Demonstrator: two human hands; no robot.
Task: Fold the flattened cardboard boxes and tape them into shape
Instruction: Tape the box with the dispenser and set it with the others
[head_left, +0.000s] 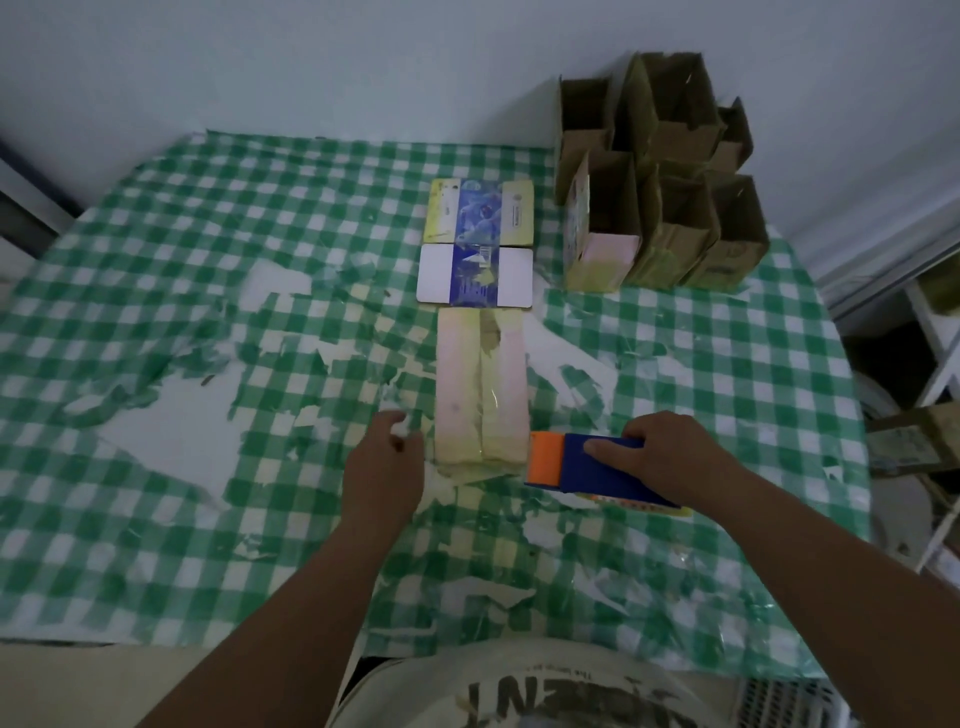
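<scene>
Right hand (660, 457) gripping blue-and-orange plastic tape dispenser (587, 465); left hand (384, 462) loose, empty, beside folded pale pink cardboard box (480, 389). Seam looks taped; next likely setting aside.

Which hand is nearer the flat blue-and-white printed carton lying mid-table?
Left, narrowly. The left hand sits below and slightly left of the flat blue-and-white printed carton; the right hand is below and farther right, gripping the blue-and-orange tape dispenser.

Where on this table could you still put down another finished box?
The whole cloth left of the taped box and left hand is bare. It's crowded at the far right corner, where folded boxes stand, and around the tape dispenser.
</scene>
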